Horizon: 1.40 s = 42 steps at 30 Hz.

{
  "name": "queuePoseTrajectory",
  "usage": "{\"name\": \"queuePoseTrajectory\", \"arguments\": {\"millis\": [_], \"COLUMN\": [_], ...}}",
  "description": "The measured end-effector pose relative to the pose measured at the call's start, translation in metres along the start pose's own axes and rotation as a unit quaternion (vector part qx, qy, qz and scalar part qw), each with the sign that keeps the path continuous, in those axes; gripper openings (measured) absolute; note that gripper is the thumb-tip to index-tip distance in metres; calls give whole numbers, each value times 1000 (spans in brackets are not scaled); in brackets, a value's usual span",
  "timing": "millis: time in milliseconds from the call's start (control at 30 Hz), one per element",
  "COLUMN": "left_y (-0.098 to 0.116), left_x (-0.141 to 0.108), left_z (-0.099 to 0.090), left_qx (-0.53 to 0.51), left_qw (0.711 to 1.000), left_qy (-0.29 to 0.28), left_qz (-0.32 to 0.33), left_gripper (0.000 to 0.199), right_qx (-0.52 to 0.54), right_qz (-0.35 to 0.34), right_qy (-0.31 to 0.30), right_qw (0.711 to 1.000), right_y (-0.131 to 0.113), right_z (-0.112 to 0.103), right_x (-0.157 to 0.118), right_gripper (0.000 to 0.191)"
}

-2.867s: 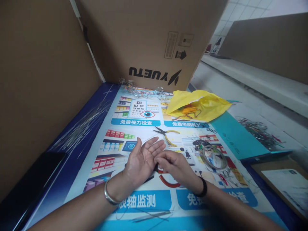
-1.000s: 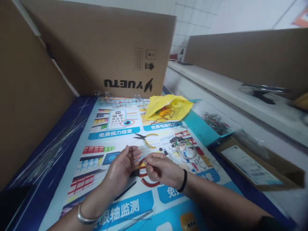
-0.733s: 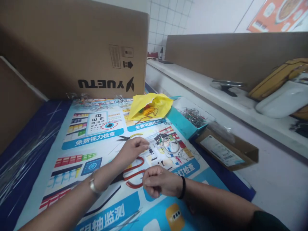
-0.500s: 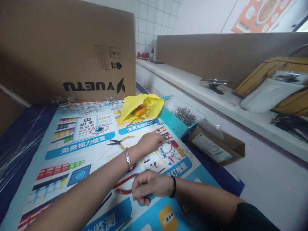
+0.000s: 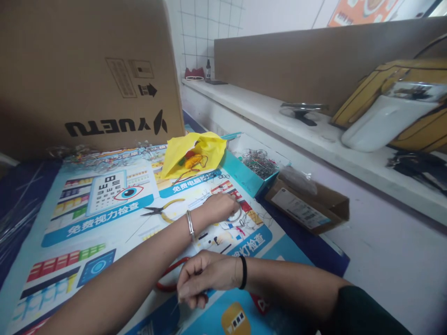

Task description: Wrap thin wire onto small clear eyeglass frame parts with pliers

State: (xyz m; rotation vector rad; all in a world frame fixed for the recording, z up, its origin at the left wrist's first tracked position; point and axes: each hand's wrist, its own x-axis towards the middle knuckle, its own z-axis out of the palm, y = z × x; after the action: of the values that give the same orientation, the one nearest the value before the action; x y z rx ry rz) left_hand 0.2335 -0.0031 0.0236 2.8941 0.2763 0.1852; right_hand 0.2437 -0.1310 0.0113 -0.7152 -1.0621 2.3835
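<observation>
My left hand, with a silver bangle at its wrist, reaches across to a coil of wire. Its fingers are curled down and partly hidden, so what they grip is unclear. Closer to me, my right hand, wearing a black band, is closed in a pinch. A faint thin strand seems to show at its fingertips, too fine to name. Red-handled scissors or pliers lie partly hidden beside the right hand. Yellow-handled pliers rest on the printed sheet, left of my left hand.
A yellow bag with orange and red pieces lies past my left hand. Beside it stands a teal box of tangled wire pieces. A small cardboard box is at the right edge, a large carton behind, a ledge along the wall.
The view has shifted, so the table things appear further left. My left hand now covers more of the wire coil. My right hand's fingertips have turned into a clearer pinch.
</observation>
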Motion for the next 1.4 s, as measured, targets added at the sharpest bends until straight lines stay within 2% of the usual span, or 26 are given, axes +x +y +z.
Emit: {"name": "queuePoseTrajectory", "arguments": {"millis": [233, 333, 433, 500, 600, 700, 900, 1000, 1167, 1400], "left_y": [6, 4, -2, -7, -10, -9, -5, -2, 0, 2], "left_x": [-7, -5, -1, -1, -5, -7, 1, 6, 8, 10], "left_z": [2, -5, -17, -23, -26, -22, -10, -4, 5, 5], "left_qx": [56, 31, -48, -135, -262, -295, -171, -72, 20, 58], "left_qw": [997, 999, 995, 982, 950, 940, 983, 996, 999, 998], "left_qy": [24, 31, 62, 83, 107, 106, 68, 51, 35, 33], "left_qz": [49, 18, -67, -100, -129, -132, -27, -12, -17, 2], "left_gripper": [16, 15, 12, 9, 6, 6, 17, 18, 17, 18], "right_qx": [2, 9, 16, 19, 22, 25, 23, 23, 18, 22], "right_qz": [-10, -8, -8, -6, -4, -3, 3, 1, -8, -14], "right_qy": [-1, -1, -5, -8, -6, -10, -15, -17, -13, -18], "right_qw": [1000, 1000, 1000, 1000, 1000, 1000, 1000, 1000, 1000, 999], "right_y": [3, 5, 6, 7, 7, 7, 8, 8, 5, 6], "right_z": [-2, -3, -4, -5, -6, -6, -7, -7, -4, -5], "right_x": [1, 2, 2, 3, 3, 4, 5, 4, 3, 4], "right_gripper": [31, 32, 31, 31, 32, 32, 32, 34, 38, 37]}}
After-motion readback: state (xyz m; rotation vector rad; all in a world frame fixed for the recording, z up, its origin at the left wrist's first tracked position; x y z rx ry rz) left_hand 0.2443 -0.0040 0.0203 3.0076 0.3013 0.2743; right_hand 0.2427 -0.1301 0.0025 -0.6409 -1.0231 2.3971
